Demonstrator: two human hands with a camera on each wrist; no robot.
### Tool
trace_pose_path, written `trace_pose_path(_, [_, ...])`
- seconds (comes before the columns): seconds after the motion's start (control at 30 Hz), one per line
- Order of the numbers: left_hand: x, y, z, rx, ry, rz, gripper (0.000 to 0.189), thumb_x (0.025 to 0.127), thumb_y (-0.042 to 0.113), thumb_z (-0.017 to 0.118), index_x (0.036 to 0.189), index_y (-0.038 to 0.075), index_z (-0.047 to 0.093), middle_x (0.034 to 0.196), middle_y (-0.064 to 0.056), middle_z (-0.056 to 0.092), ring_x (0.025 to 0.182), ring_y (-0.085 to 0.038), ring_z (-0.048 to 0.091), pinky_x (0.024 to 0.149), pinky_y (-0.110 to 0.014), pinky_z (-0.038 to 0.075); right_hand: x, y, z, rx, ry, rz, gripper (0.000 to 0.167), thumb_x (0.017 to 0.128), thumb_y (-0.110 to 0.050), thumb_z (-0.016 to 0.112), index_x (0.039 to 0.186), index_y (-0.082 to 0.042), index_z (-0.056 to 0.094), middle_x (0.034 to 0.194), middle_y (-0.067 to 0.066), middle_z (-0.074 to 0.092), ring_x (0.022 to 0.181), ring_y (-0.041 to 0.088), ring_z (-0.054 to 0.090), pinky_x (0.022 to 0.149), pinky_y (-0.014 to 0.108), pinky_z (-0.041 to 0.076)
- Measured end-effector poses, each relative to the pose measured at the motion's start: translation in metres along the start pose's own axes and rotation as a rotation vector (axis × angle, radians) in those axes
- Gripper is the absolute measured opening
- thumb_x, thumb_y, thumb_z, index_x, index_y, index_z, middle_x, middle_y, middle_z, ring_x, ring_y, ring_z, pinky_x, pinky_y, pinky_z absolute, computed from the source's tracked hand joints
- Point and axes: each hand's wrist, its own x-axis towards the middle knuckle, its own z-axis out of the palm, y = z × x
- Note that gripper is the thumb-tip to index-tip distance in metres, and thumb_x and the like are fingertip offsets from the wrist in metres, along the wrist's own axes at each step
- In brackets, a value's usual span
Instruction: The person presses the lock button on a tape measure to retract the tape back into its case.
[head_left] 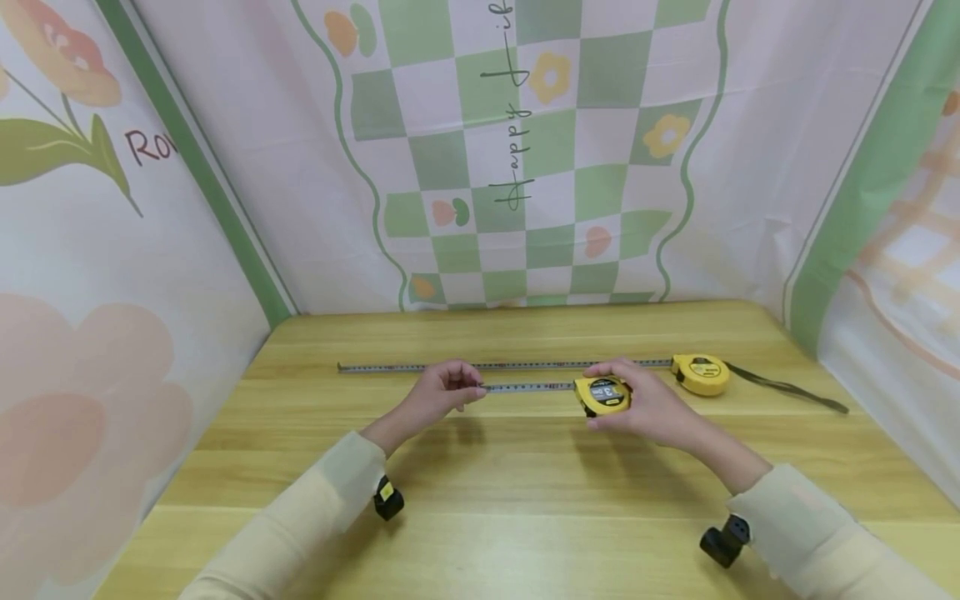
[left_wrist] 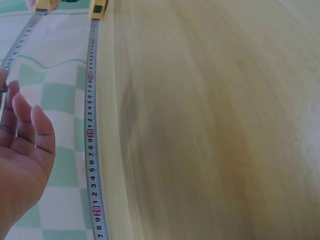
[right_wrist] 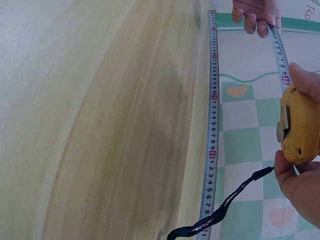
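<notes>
My right hand (head_left: pixel 652 408) grips a yellow tape measure (head_left: pixel 603 396) by its case, thumb and fingers on opposite edges. A short length of its blade (head_left: pixel 528 387) is drawn out to the left. Thumb and fingertips of my left hand (head_left: pixel 438 393) pinch the blade's end, while the other fingers curl loosely in the left wrist view. A dark wrist strap (right_wrist: pixel 220 212) hangs from the held case in the right wrist view. Just behind, a second yellow tape measure (head_left: pixel 701 377) lies on the table, its much longer blade (head_left: pixel 397 367) stretched out leftward, roughly parallel to the held one.
From the second tape measure a dark strap (head_left: pixel 795 390) trails to the right over the wooden table (head_left: pixel 480 542). Printed cloth (head_left: pixel 487 150) with green checks hangs behind the table's far edge, and more patterned cloth stands on both sides. Black wrist cameras hang below both sleeves.
</notes>
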Motion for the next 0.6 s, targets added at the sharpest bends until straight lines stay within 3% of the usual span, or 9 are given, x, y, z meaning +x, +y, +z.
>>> trace_pose_path(0.23, [0.0017,-0.0008,0.0037,-0.005,-0.017,-0.013,0.013,0.092,0.009,0.068,0.102,0.002,0.063,0.091,-0.006,0.062,0.076,-0.015,0.055,0.066,-0.032,0.05,0.0012,-0.0016,0.0034,-0.006,-0.007,-0.007,0.066,0.071,-0.021,0.088,0.127,-0.006,0.057,0.126,0.016,0.053,0.098,0.026,0.056,0.077,0.037,0.051])
trace_pose_path(0.6, [0.0037,-0.0013,0.0074,-0.016,-0.035,0.02,0.017,0.092,0.009,0.068,0.103,-0.002,0.063,0.09,-0.006,0.061,0.075,-0.016,0.054,0.064,-0.03,0.049,0.0021,0.0012,0.006,0.0,-0.002,-0.006,0.065,0.07,-0.019,0.089,0.126,-0.006,0.057,0.125,0.015,0.054,0.096,0.026,0.057,0.076,0.035,0.052])
